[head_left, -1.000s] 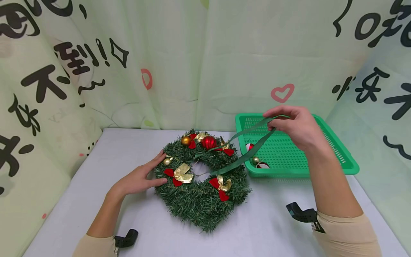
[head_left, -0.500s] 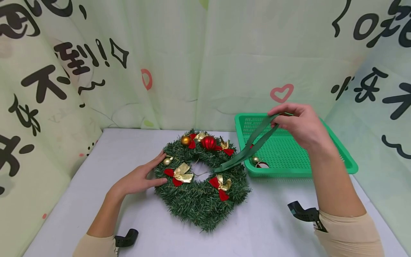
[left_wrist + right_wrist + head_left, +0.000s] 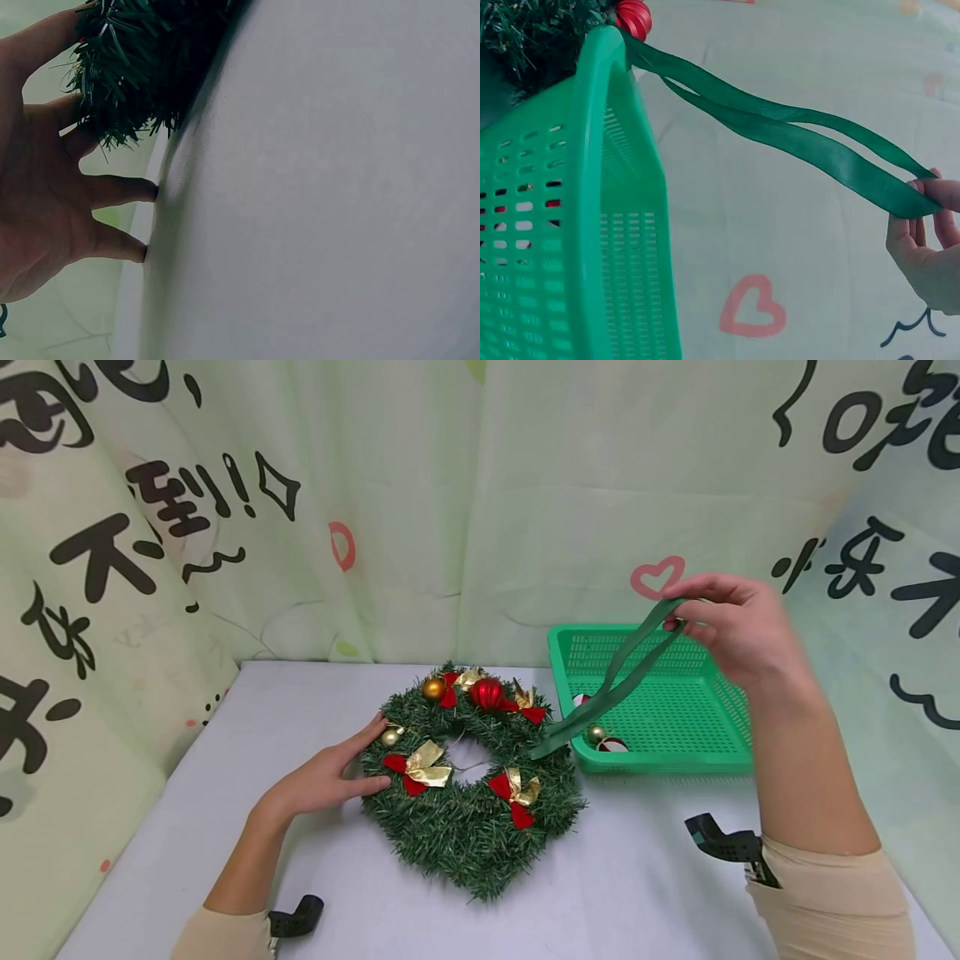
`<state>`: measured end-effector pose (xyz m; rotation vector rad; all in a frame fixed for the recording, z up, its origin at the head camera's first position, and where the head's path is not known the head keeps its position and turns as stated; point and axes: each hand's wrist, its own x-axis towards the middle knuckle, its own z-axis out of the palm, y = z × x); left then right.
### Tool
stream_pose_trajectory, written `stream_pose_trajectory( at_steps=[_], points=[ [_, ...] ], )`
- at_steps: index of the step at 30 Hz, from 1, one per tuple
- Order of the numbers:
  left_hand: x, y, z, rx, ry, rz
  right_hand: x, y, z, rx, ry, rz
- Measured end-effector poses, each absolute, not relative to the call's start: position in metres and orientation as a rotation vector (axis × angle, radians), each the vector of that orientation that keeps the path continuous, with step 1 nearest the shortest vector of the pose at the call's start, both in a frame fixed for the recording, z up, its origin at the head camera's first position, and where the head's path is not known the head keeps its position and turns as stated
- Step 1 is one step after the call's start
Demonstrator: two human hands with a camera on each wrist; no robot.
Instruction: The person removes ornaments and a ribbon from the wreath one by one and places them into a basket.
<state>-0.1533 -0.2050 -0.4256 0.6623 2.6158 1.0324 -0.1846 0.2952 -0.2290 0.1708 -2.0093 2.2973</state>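
A green wreath with red and gold bows lies on the white table. My left hand rests against its left side, fingers spread; in the left wrist view two fingertips meet the tabletop. Above the basket, my right hand pinches a folded dark green ribbon between thumb and fingers. Two strands hang slanting from the pinch down to the wreath's right side. From the right wrist camera, the ribbon stretches past the basket's edge.
A green plastic basket stands at the back right, its left edge close to the wreath. Inside it sit a small gold ball and red-and-white pieces. A printed curtain hangs behind the table.
My right hand has moved right and upward, drawing the ribbon off the wreath's centre; its two strands have come together. My left hand has stayed in place.
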Motion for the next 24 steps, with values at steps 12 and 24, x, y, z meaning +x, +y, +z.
stream_pose_trajectory(
  at_steps=[12,24],
  points=[
    [-0.154,-0.205,-0.426,0.637,2.603,1.048,-0.195,0.319,-0.217,0.085,-1.881,2.386],
    [-0.152,-0.204,-0.424,0.651,2.611,1.054,-0.209,0.341,-0.215,-0.116,-1.928,2.331]
  ],
)
